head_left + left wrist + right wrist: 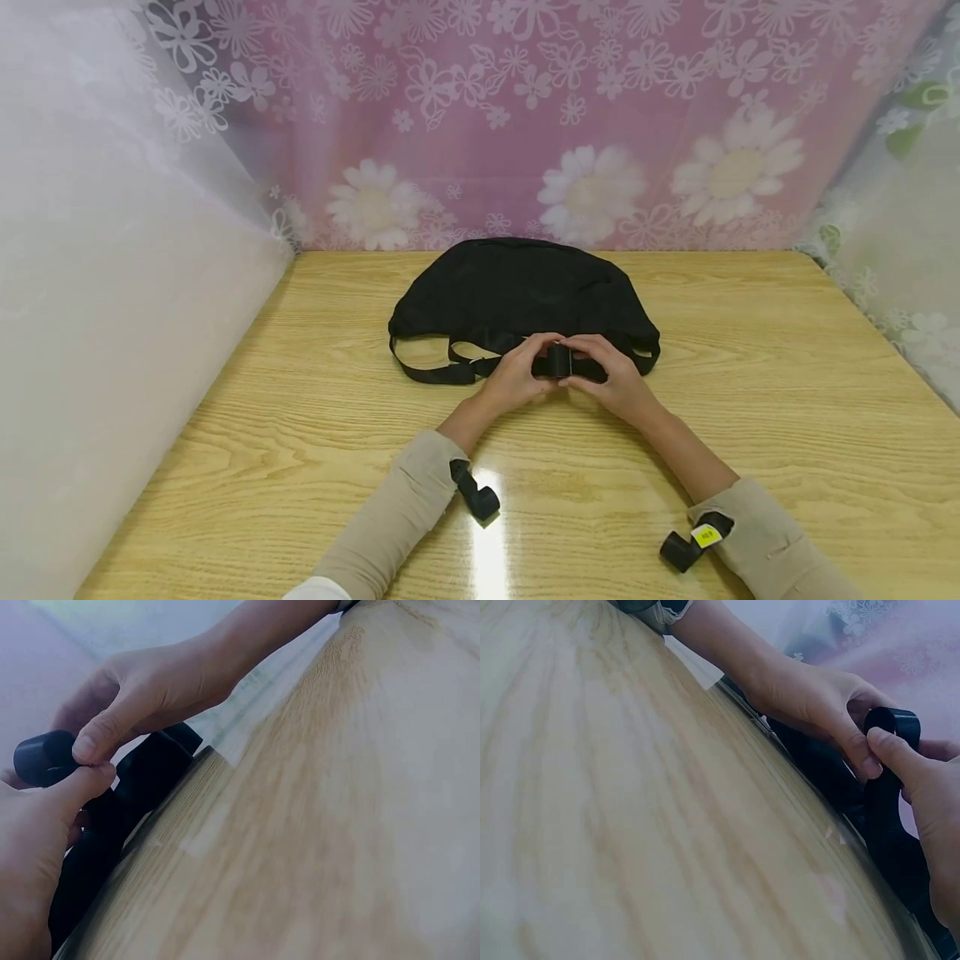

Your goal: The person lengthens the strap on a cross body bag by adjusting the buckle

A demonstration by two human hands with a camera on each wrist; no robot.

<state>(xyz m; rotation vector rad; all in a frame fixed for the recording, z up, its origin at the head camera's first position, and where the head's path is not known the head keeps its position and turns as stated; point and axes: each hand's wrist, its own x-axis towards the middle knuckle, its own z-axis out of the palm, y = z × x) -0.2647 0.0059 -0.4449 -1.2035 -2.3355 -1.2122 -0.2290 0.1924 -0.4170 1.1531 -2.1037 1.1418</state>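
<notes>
A black bag [525, 287] lies on the wooden table, its strap [438, 375] spread along the near side. Both hands meet at a looped section of this black webbing strap [558, 361]. My left hand [517, 372] pinches the loop from the left, thumb below and fingers above. From the right, my right hand [613, 379] pinches the same loop between thumb and fingers. In the left wrist view the loop [45, 756] stands up above the two thumbs, which nearly touch. The right wrist view shows the strap [889, 802] running down from the thumbs. Fingertips behind the loop are partly hidden.
The wooden table [300, 467] extends around the bag. A pink flowered curtain [480, 150] hangs behind it, with a pale sheet [112, 250] at the left and another flowered sheet [915, 275] at the right. Black straps [480, 500] stick out from the sleeve cuffs.
</notes>
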